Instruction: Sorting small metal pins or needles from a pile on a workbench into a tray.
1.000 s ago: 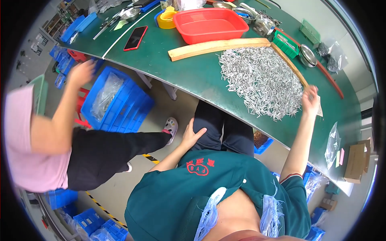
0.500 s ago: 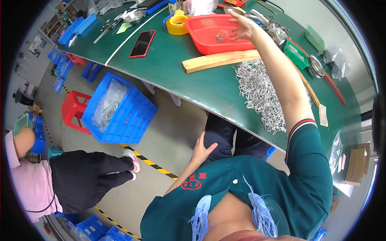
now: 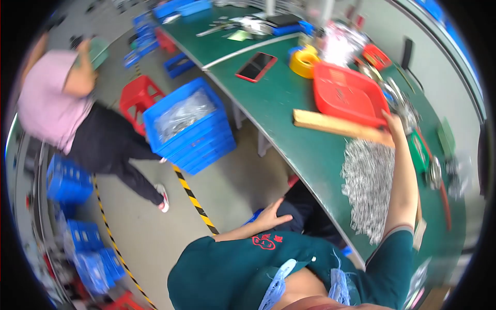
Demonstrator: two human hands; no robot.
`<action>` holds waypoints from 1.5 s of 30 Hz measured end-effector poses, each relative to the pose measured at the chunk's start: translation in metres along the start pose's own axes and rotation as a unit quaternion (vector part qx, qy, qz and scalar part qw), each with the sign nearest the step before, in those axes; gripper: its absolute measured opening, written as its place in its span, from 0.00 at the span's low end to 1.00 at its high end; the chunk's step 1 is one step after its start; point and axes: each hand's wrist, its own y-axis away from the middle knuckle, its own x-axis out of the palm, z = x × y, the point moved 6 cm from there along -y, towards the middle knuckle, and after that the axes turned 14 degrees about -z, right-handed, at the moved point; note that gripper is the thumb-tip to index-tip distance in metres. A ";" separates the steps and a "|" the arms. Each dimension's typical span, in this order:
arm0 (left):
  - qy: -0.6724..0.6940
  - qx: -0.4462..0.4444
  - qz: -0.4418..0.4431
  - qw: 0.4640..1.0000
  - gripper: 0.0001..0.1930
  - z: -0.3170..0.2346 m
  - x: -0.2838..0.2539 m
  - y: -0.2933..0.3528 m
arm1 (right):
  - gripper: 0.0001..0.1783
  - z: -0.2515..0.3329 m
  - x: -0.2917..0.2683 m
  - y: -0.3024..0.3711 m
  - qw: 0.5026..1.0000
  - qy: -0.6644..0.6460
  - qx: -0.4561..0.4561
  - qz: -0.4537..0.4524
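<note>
My right hand (image 3: pixel 393 124) is at the near right corner of a shallow red plastic tray (image 3: pixel 336 111), its fingers closed on the rim; motion blurs the fingertips. A few small pieces lie in the tray. Just below the tray runs a wooden strip (image 3: pixel 330 125). Under my right forearm spreads a pile of small silvery metal pins (image 3: pixel 368 181) on the green table. My left hand (image 3: pixel 271 216) rests on my thigh with fingers spread, holding nothing.
Left of the tray are yellow tape rolls (image 3: pixel 304 62) and a red-edged phone (image 3: pixel 257 67). A green box (image 3: pixel 417 151) and metal bowl (image 3: pixel 435 173) lie right. Stacked blue crates (image 3: pixel 206 139) and a red stool (image 3: pixel 137 101) stand beside the table. A person in pink (image 3: pixel 59 98) is at left.
My right hand has come down from above the tray to its near right rim. My view has turned, shifting the table rightward. The person in pink has turned and shows more fully.
</note>
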 end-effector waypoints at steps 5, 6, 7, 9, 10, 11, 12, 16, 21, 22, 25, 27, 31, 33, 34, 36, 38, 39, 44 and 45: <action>-0.043 0.006 0.017 0.999 0.47 -0.006 0.005 0.001 | 0.17 -0.001 0.012 -0.014 0.988 -0.122 0.081 -0.051; -0.045 0.006 0.010 0.999 0.47 -0.006 0.006 0.001 | 0.16 0.006 0.008 -0.012 0.987 -0.131 0.078 -0.054; -0.050 0.002 0.013 0.999 0.47 -0.003 0.008 0.000 | 0.16 0.009 0.003 -0.018 0.987 -0.135 0.075 -0.053; -0.060 0.001 0.020 0.998 0.47 -0.006 0.010 0.001 | 0.16 0.017 -0.021 -0.029 0.987 -0.123 0.054 -0.093; -0.056 0.000 0.017 0.998 0.48 -0.005 0.009 -0.001 | 0.15 0.022 -0.026 -0.029 0.987 -0.126 0.045 -0.087; -0.052 -0.002 0.015 0.999 0.48 -0.005 0.007 -0.004 | 0.14 0.025 -0.032 -0.028 0.982 -0.162 0.058 -0.083; -0.053 -0.001 0.016 0.998 0.48 -0.005 0.005 -0.005 | 0.13 0.031 -0.043 -0.025 0.974 -0.202 0.067 -0.082; -0.061 0.014 0.063 0.996 0.45 -0.015 -0.008 -0.011 | 0.09 0.073 -0.095 0.015 0.942 -0.335 0.031 -0.024; 0.135 0.016 0.048 0.990 0.26 -0.072 -0.064 -0.026 | 0.10 0.110 -0.132 0.121 0.941 -0.333 0.044 0.038; 0.180 0.003 0.022 0.983 0.25 -0.097 -0.083 -0.022 | 0.10 0.116 -0.130 0.143 0.939 -0.334 0.051 0.064; 0.360 0.080 -0.044 0.928 0.29 -0.149 -0.129 -0.005 | 0.20 0.130 -0.120 0.218 0.945 -0.302 0.047 0.120; 0.444 0.115 -0.083 0.885 0.34 -0.173 -0.148 0.003 | 0.25 0.135 -0.110 0.270 0.937 -0.312 0.049 0.151; 0.616 0.071 -0.070 0.781 0.33 -0.186 -0.179 0.041 | 0.28 0.136 -0.075 0.366 0.941 -0.266 0.021 0.207; 0.608 0.071 -0.122 0.782 0.30 -0.184 -0.201 0.064 | 0.28 0.139 -0.059 0.408 0.942 -0.229 -0.007 0.245; 0.625 0.049 -0.102 0.772 0.28 -0.163 -0.217 0.068 | 0.29 0.140 -0.051 0.427 0.935 -0.227 -0.013 0.271; 0.641 0.027 -0.082 0.762 0.26 -0.147 -0.228 0.080 | 0.29 0.139 -0.043 0.457 0.927 -0.161 0.016 0.339; 0.585 -0.087 -0.149 0.792 0.23 -0.127 -0.225 0.089 | 0.28 0.122 -0.027 0.469 0.917 -0.189 0.040 0.349; 0.583 -0.088 -0.148 0.794 0.23 -0.118 -0.222 0.090 | 0.28 0.116 -0.022 0.472 0.922 -0.179 0.036 0.341; 0.579 -0.136 -0.107 0.797 0.28 -0.050 -0.180 0.063 | 0.24 0.081 -0.007 0.479 0.927 -0.202 0.065 0.310; 0.555 -0.170 -0.081 0.810 0.31 -0.053 -0.170 0.062 | 0.24 0.070 -0.010 0.478 0.934 -0.185 0.060 0.298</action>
